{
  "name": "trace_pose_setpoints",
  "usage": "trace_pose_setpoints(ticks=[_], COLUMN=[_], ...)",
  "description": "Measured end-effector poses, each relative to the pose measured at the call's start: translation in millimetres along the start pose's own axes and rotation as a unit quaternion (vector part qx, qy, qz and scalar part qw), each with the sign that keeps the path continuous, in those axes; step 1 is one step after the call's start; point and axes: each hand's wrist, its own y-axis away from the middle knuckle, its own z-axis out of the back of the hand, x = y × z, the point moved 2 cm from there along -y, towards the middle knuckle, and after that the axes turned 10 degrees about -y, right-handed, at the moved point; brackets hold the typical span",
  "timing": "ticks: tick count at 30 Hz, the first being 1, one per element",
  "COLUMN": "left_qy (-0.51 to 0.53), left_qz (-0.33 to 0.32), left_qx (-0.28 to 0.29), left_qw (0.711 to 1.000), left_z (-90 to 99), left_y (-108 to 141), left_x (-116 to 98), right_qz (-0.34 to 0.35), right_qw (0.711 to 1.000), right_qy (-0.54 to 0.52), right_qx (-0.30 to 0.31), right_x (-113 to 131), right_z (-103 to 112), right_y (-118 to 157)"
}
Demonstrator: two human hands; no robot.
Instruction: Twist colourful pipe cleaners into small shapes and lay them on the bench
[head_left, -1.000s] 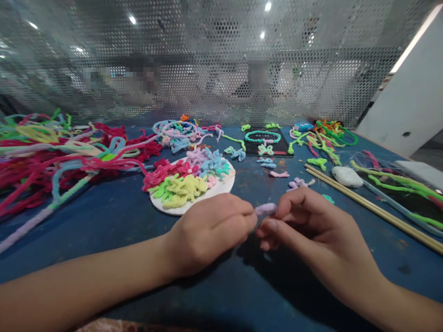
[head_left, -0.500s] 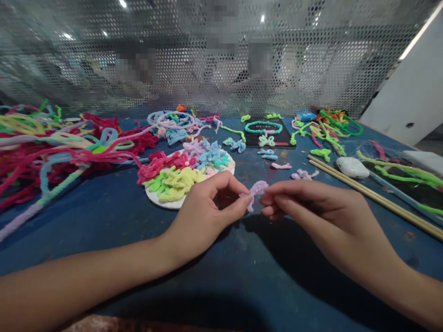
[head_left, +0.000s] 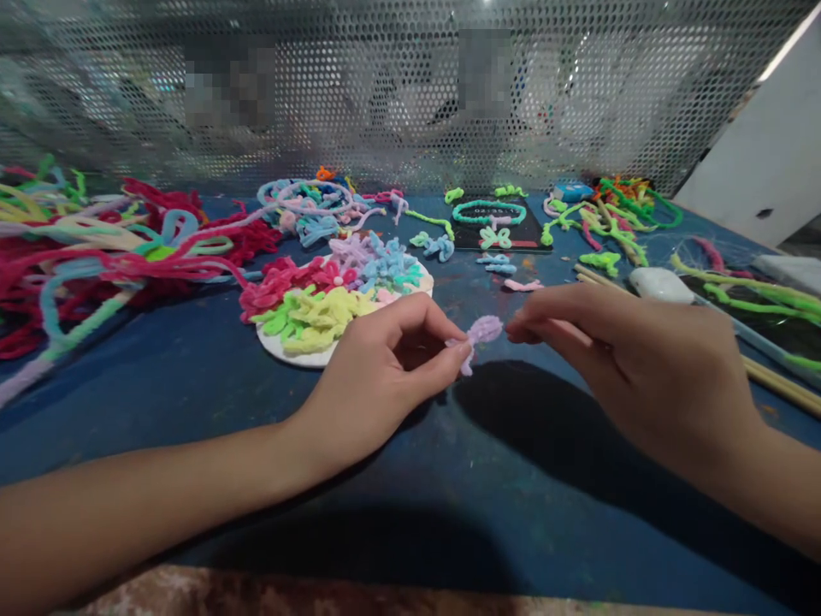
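Observation:
Between the thumb and forefinger of my left hand [head_left: 385,364] is a small lilac pipe-cleaner piece [head_left: 486,329], bent into loops with short ends hanging below. My right hand [head_left: 654,368] hovers just to the right of it, its fingers curled together and a narrow gap away from the loops; I see nothing in them. Behind my left hand lies a round white plate [head_left: 314,360] heaped with bent pipe-cleaner pieces in pink, green, yellow, lilac and blue.
Long pipe cleaners [head_left: 147,257] lie tangled at the left. A black phone [head_left: 537,229] with a running timer lies at the back, a teal ring on it. A white rounded case [head_left: 660,284] and wooden sticks [head_left: 779,387] are at the right. A perforated metal screen [head_left: 359,111] stands behind.
My right hand has drawn back from the lilac piece and moved slightly right and up. My left hand keeps its pinch. The whole view has tilted down slightly.

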Motion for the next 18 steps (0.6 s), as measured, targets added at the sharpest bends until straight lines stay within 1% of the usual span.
trace_pose_setpoints(ticks=[2, 5, 7, 10, 12, 15, 18], left_qy=[0.001, 0.012, 0.009, -0.012, -0.032, -0.073, -0.113], left_qz=[-0.008, -0.006, 0.002, 0.0, -0.02, -0.073, -0.122], left_qx=[0.003, 0.011, 0.016, 0.013, 0.005, -0.011, -0.026], left_qw=[1.0, 1.0, 1.0, 1.0, 0.999, 0.995, 0.986], left_z=[-1.0, -2.0, -2.2, -2.0, -1.9, -2.1, -2.6], left_y=[-0.3, -1.4, -1.9, -1.6, -0.7, 1.4, 3.2], left_x=[-0.3, -0.2, 0.4, 1.5, 1.4, -0.6, -3.3], right_qz=[0.026, 0.031, 0.058, 0.099, 0.105, 0.084, 0.069], right_qw=[0.999, 0.998, 0.994, 0.984, 0.979, 0.981, 0.983], right_qy=[0.029, 0.057, 0.089, 0.142, 0.162, 0.16, 0.152], right_qx=[0.01, 0.011, 0.018, 0.045, 0.06, 0.076, 0.08], right_x=[1.5, 0.7, 0.4, 1.0, 1.3, 0.8, 0.3], right_z=[-0.2, 0.0, 0.3, -0.8, -2.7, -6.6, -9.3], right_y=[0.1, -1.8, -3.2, -3.7, -3.1, -1.5, 0.1])
